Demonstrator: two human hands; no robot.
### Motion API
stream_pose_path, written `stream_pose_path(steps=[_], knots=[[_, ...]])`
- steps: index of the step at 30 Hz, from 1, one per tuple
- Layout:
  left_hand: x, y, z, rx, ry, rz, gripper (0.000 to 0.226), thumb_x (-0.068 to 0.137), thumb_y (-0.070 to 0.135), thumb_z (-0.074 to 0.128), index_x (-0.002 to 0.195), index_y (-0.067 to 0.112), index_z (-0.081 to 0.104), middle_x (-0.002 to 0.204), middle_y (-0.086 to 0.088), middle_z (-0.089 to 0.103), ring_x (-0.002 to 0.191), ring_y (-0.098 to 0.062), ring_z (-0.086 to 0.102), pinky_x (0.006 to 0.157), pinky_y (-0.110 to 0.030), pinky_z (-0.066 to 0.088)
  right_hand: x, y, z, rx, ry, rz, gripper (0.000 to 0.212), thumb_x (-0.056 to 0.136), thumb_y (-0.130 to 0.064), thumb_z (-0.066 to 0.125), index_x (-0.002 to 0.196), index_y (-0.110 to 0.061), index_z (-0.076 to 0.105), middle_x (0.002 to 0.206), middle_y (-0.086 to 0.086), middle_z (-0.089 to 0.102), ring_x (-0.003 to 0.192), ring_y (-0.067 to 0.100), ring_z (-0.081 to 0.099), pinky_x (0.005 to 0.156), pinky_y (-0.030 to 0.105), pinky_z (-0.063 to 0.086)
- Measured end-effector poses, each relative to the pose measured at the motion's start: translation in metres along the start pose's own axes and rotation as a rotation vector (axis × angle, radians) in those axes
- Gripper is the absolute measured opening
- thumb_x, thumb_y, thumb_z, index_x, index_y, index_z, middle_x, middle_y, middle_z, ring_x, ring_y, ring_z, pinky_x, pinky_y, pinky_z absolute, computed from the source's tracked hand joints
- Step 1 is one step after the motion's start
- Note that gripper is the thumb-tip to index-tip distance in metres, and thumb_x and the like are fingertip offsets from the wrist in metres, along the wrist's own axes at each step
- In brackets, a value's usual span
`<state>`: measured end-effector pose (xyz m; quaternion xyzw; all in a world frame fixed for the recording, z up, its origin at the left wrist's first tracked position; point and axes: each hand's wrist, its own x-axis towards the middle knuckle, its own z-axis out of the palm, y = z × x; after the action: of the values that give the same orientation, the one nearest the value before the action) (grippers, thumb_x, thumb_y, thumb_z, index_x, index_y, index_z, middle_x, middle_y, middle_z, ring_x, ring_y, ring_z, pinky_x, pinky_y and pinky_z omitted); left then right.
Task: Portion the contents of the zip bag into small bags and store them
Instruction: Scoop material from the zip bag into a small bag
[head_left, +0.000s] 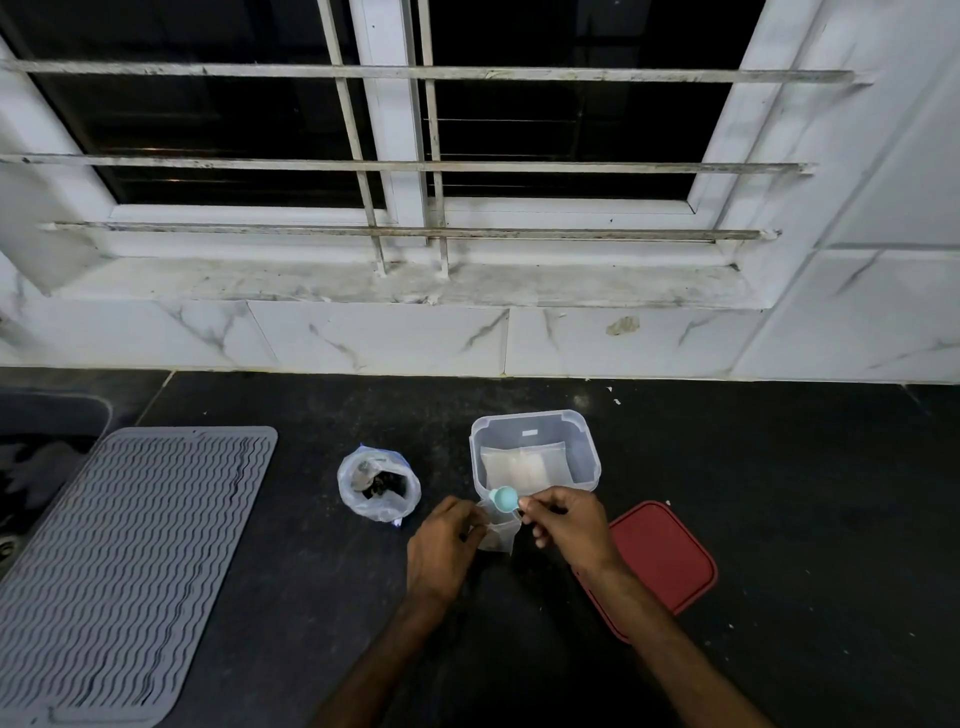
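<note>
Head view: left hand pinches small bag; right hand pinches teal scoop; container label unreadable.

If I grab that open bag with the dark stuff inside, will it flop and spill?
Probably floppy: the zip bag is thin, wrinkled plastic, so it would likely sag when squeezed. It might spill, since its top stands open with dark contents showing. It stands upright on a small base, so a push may well tip it over.
</note>
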<state>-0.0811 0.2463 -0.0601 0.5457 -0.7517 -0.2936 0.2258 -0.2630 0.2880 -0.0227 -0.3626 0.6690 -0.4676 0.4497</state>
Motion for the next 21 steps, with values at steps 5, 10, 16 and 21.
stream_pose_path(steps=[5, 10, 16, 21], knots=[[0.003, 0.007, 0.000, 0.022, -0.031, -0.004, 0.021, 0.085, 0.027, 0.068, 0.103, 0.038, 0.065, 0.106, 0.020, 0.059, 0.090, -0.001, 0.061, 0.073, -0.031, 0.055, 0.000, -0.001, -0.001, 0.100, -0.003, 0.062, 0.014, 0.089, -0.011, 0.070, 0.082, 0.001, 0.073, 0.069, 0.010, 0.071, 0.055, 0.015, 0.057, 0.051, 0.024, 0.048], [0.000, 0.011, -0.005, 0.015, -0.061, -0.015, 0.036, 0.087, 0.033, 0.065, 0.119, 0.046, 0.052, 0.118, 0.023, 0.056, 0.098, -0.001, 0.060, 0.079, -0.029, 0.053, 0.000, -0.009, -0.002, 0.149, 0.022, 0.061, 0.016, 0.089, -0.010, 0.070, 0.082, 0.005, 0.070, 0.066, 0.010, 0.069, 0.054, 0.016, 0.055, 0.050, 0.024, 0.047], [-0.014, -0.002, -0.025, -0.035, -0.004, -0.087, 0.042, 0.087, 0.034, 0.063, 0.121, 0.047, 0.041, 0.109, 0.025, 0.055, 0.095, 0.003, 0.059, 0.077, -0.026, 0.048, 0.002, -0.036, 0.019, 0.108, -0.018, -0.036, 0.015, 0.090, -0.012, 0.069, 0.079, -0.002, 0.069, 0.064, 0.012, 0.068, 0.049, 0.016, 0.054, 0.045, 0.025, 0.044], [-0.020, -0.024, -0.051, -0.262, 0.442, -0.370, 0.040, 0.086, 0.040, 0.069, 0.120, 0.031, 0.048, 0.107, 0.012, 0.058, 0.095, -0.009, 0.060, 0.079, -0.035, 0.053, 0.013, -0.053, 0.070, -0.103, -0.121, -0.087, 0.013, 0.090, -0.021, 0.070, 0.084, -0.009, 0.070, 0.064, 0.009, 0.071, 0.046, 0.010, 0.054, 0.045, 0.023, 0.044]])
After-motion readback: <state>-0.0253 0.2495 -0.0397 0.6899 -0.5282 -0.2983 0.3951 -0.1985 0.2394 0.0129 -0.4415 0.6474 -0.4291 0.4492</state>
